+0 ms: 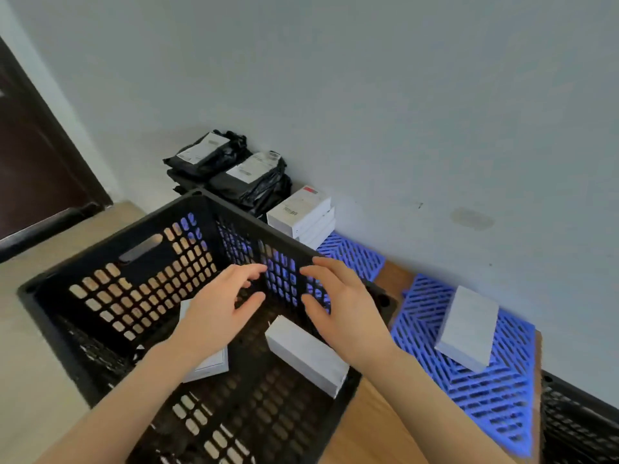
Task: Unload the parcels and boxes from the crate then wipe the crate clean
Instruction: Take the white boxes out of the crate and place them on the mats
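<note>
A black perforated crate [110, 259] fills the lower left. Inside it a white box [306, 354] leans against the right wall, and a second white box [211, 365] lies on the floor, partly hidden under my left wrist. My left hand [224, 306] and my right hand [338, 303] hover open above the crate's inside, palms facing each other, holding nothing. Outside, black parcels [234, 169] with white labels are piled against the wall, with stacked white boxes [301, 212] beside them. Another white box [469, 326] rests on a blue plastic grid mat [485, 396].
A pale wall runs behind everything. A dark door [30, 162] stands at the far left. A second black crate's corner [576, 426] shows at the lower right. Bare wooden surface [375, 423] lies between the crate and the blue mat.
</note>
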